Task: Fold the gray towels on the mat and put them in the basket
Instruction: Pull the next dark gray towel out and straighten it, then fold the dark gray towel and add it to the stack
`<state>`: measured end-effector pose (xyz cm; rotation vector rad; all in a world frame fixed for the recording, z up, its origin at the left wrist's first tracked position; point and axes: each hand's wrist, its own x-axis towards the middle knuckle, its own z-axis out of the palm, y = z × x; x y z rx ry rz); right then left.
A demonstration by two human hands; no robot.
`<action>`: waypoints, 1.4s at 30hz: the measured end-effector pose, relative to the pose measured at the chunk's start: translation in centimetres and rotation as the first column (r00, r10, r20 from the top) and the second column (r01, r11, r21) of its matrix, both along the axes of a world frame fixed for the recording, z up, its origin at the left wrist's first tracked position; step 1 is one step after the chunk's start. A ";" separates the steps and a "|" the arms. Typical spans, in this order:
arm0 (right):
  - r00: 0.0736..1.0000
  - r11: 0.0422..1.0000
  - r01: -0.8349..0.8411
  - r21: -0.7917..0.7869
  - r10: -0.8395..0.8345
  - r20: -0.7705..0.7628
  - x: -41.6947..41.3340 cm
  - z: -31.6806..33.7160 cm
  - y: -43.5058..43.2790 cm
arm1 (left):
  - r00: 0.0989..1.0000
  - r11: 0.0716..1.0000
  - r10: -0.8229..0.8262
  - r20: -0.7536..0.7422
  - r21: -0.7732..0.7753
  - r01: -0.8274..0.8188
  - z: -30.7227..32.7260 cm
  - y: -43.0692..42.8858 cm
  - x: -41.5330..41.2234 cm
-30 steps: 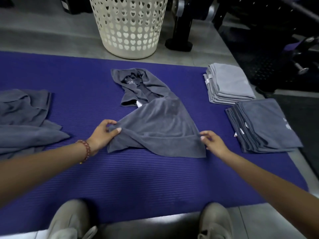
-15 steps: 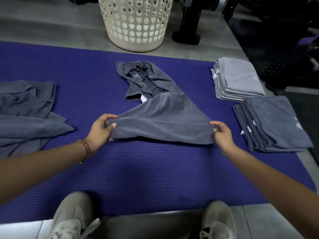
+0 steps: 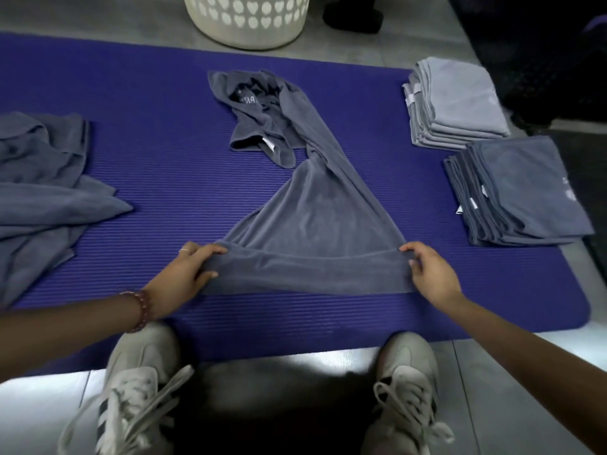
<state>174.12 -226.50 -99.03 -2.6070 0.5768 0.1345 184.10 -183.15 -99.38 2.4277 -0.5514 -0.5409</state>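
while the gray towel point(image 3: 315, 224) stretches toward 12 o'clock on the mat point(image 3: 164, 165), the left hand point(image 3: 184, 277) and right hand point(image 3: 430, 274) pinch its near corners with curled fingers.

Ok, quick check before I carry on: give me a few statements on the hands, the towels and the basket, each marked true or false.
1. The left hand and the right hand both grip the near edge of the gray towel. True.
2. That towel lies fully spread and flat on the mat. False: its far end is bunched up.
3. Two folded stacks sit at the mat's right, a lighter stack and a darker stack. True.
4. The basket stands on the mat. False: it stands on the floor beyond the mat's far edge.
5. An unfolded pile lies at the mat's left. True.
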 end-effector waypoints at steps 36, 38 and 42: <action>0.990 0.991 -0.129 0.039 0.131 -0.053 8.7 2.2 1.7 | 1.000 0.999 0.028 -0.010 -0.015 -0.028 0.1 -6.5 6.8; 0.989 0.989 -0.144 0.044 0.145 -0.025 11.0 2.6 2.2 | 0.995 0.994 0.072 -0.065 -0.071 -0.077 0.3 -7.5 7.7; 0.982 0.980 -0.188 0.061 0.186 0.033 16.6 3.4 4.3 | 0.982 0.972 0.170 -0.086 -0.148 -0.181 0.5 -10.1 9.3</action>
